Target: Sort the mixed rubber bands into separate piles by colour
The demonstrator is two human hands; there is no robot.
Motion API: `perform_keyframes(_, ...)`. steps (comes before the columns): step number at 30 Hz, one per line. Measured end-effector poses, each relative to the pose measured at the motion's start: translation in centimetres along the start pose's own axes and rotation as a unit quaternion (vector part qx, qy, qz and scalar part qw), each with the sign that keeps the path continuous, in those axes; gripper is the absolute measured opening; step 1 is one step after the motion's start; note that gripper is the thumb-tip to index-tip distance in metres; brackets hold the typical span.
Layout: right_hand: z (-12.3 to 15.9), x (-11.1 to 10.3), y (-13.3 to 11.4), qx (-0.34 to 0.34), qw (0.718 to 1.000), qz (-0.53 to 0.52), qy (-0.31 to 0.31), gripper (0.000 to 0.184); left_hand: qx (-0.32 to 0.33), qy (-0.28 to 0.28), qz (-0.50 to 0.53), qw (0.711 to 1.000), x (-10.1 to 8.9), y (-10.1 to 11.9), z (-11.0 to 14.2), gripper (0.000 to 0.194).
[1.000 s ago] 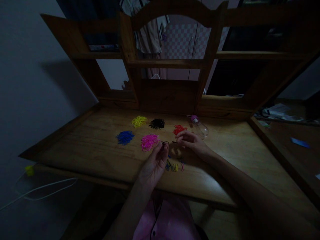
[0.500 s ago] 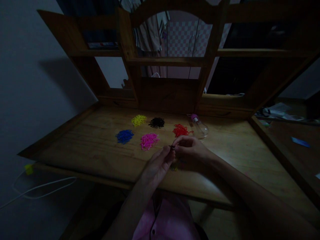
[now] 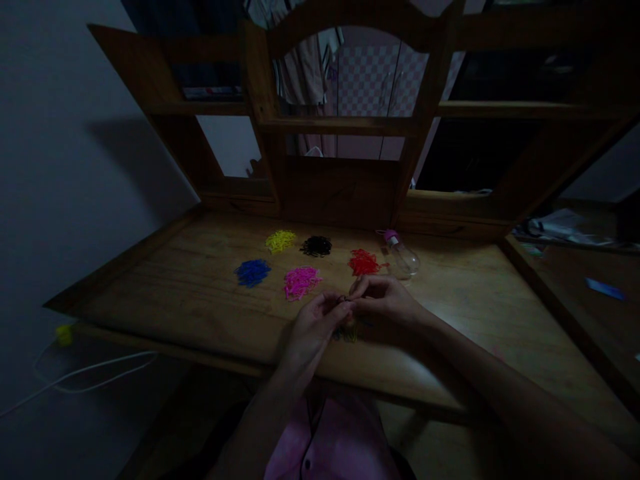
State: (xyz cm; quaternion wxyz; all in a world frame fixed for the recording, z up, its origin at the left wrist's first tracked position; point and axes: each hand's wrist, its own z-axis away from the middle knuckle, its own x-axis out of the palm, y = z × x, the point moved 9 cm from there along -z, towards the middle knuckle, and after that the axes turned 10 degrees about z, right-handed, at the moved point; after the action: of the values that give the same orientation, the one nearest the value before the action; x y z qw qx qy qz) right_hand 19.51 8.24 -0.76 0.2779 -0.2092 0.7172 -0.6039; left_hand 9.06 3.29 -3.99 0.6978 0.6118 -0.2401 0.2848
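Note:
Near the front middle of the desk, my left hand (image 3: pixel 316 327) and my right hand (image 3: pixel 384 299) meet with fingertips pinched. Between them is a small dark paper-clip-like piece (image 3: pixel 343 299), mostly hidden by the fingers. Just below the fingers, some yellow and dark pieces (image 3: pixel 351 333) show dimly; whether they hang from the held piece or lie on the desk I cannot tell. Beyond my hands are loose piles of similar small pieces: pink (image 3: pixel 302 283), red (image 3: pixel 364 262), black (image 3: pixel 316 246), yellow (image 3: pixel 280 241) and blue (image 3: pixel 253 273).
A clear bulb-shaped bottle with a purple cap (image 3: pixel 403 255) lies on the wooden desk (image 3: pixel 165 287), right of the red pile. Wooden shelving (image 3: pixel 340 125) rises at the back. A white cable (image 3: pixel 95 370) with a yellow end hangs at the left edge.
My left fingers have shifted their grip and the left hand is more curled around the small dark piece. The view has moved slightly; the piles look unchanged.

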Motion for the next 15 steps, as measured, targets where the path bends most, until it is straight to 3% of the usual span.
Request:
perform_keyframes(5, 0.0, 0.2, 0.2, 0.016, 0.999, -0.048, 0.007, 0.019, 0.028, -0.011, -0.074, 0.997, -0.7, 0.8, -0.2, 0.024)
perform_keyframes(7, -0.1, -0.3, 0.5, 0.027, 0.998, -0.042, 0.039, 0.019, 0.061, -0.015, -0.136, 0.989, -0.8, 2.7, -0.9, 0.024)
perform_keyframes(10, -0.3, -1.3, 0.9, 0.021, 0.996, -0.023, 0.083, 0.02, 0.125, -0.015, -0.213, 0.969, -0.6, 7.3, -3.3, 0.025)
perform_keyframes(12, -0.5, -1.8, 1.1, 0.014, 0.995, -0.012, 0.093, 0.021, 0.207, -0.038, -0.346, 0.914, 0.3, 11.2, -5.6, 0.025)
perform_keyframes(15, -0.7, -2.0, 1.3, 0.005, 0.996, -0.004, 0.086, 0.022, 0.272, -0.065, -0.586, 0.761, 1.6, 13.9, -9.8, 0.015)
